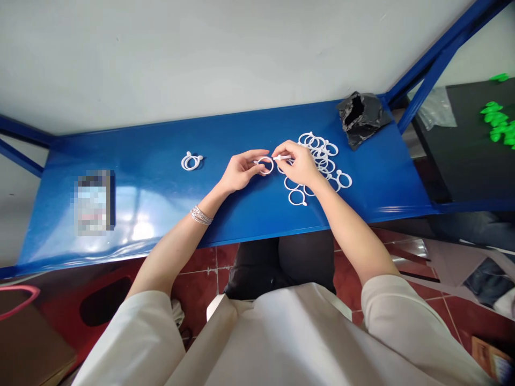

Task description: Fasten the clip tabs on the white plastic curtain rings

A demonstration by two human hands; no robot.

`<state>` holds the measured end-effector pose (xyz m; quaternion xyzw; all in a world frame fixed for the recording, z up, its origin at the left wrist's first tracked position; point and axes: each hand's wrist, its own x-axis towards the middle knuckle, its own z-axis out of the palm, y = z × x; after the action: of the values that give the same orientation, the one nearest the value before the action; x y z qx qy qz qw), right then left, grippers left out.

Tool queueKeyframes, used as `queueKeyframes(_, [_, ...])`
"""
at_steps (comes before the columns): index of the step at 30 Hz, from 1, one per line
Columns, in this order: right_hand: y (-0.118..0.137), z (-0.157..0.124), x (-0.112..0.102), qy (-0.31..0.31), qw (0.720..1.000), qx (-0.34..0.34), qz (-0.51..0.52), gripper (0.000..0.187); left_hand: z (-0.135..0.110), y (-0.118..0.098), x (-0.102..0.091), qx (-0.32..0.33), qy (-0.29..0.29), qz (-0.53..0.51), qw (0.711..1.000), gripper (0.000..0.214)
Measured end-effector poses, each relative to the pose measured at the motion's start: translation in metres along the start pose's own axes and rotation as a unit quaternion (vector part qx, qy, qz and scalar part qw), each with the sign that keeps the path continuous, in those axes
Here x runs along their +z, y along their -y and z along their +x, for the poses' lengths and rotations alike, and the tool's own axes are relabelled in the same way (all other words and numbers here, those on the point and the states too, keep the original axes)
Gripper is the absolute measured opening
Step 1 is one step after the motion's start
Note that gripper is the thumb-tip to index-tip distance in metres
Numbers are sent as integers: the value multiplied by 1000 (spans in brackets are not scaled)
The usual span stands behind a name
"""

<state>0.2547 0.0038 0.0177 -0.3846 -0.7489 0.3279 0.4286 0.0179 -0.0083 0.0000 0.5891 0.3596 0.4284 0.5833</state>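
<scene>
The white ring (265, 164) sits just above the blue table (161, 182), right between your two hands. Your left hand (241, 170) has thumb and fingertips closed on the ring's left rim, so the hoop stands clear and its far edge faces the other hand, which looks like a way to keep that edge free. Your right hand (300, 165) is pinched together on a small white peg (281, 157), the tip of which meets the ring's upper right edge. Whether it is joined to the ring is too small to tell.

Just beyond your right hand lies a loose pile of rings (324, 161) within easy reach, and a crumpled black bag (362, 118) sits behind it. Well apart on the left lies a small cluster of rings (192, 161) on its own. A bracelet (200, 215) circles your left wrist.
</scene>
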Motion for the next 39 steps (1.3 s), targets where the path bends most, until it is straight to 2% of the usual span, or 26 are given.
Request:
queueKeyframes(8, [4,0,1,14,1000,-3,-1,15,-1,-12,5,-12,-17,22,1000,56])
queueKeyframes(14, [3,1,0,20,1000,5,-8,16,1,-14,8,-25,-34,21,999,58])
queueKeyframes(17, [5,1,0,18,1000,11,-21,14,1,-14,7,-7,-39,27,999,52])
queueKeyframes(21, [9,1,0,19,998,34,-41,10,1,-11,4,46,-63,93,993,29])
queueKeyframes(24, [10,2,0,22,998,44,-47,10,1,-9,1,53,-72,119,989,22])
queueKeyframes(26, [10,2,0,22,998,44,-51,11,0,-9,1,37,-61,100,993,29])
queueKeyframes(30, [5,2,0,15,998,34,-53,16,-2,-11,4,-18,-34,31,999,59])
queueKeyframes(32, [1,1,1,-8,999,27,-37,19,-1,-11,5,-28,-31,17,999,69])
queueKeyframes(36, [-6,1,3,-39,999,11,16,24,0,-12,7,-35,-32,6,999,70])
queueKeyframes(39, [-5,1,3,-44,999,6,25,20,0,-13,8,-34,-30,16,999,68])
